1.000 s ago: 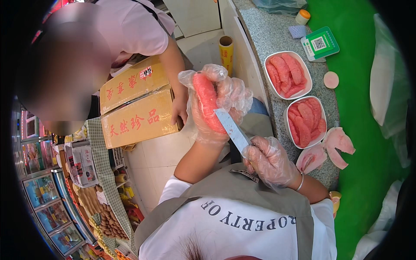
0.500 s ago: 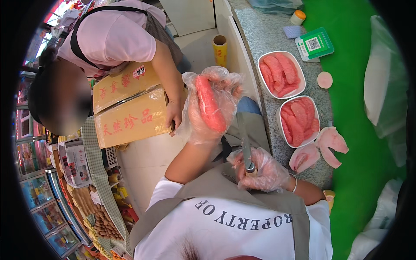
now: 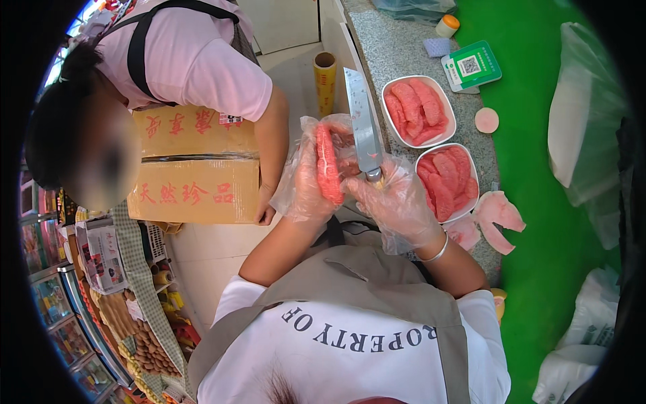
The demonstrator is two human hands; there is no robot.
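In a clear plastic glove, my left hand [image 3: 306,180] is closed around a peeled pomelo segment [image 3: 327,165], red and narrow, held upright above the floor. Close beside it on the right, my gloved right hand [image 3: 397,205] grips a knife [image 3: 364,124] by its handle. The broad blade points away from me and has bits of pulp on it. Its thumb and finger side comes near the segment's lower end; whether they touch I cannot tell. Two white tubs [image 3: 386,108] [image 3: 476,202] of similar segments stand on the stone counter to the right.
Pink-white peel pieces [image 3: 499,219] and a round peel slice [image 3: 486,120] lie by the tubs on the counter [image 3: 377,37]. A green code stand [image 3: 488,57] and orange-capped jar [image 3: 447,25] are farther back. At left, a co-worker [image 3: 195,60] holds a cardboard box [image 3: 195,192].
My right hand has risen with the knife to beside my left hand. The segment has turned to a narrower side. The co-worker and box have shifted slightly.
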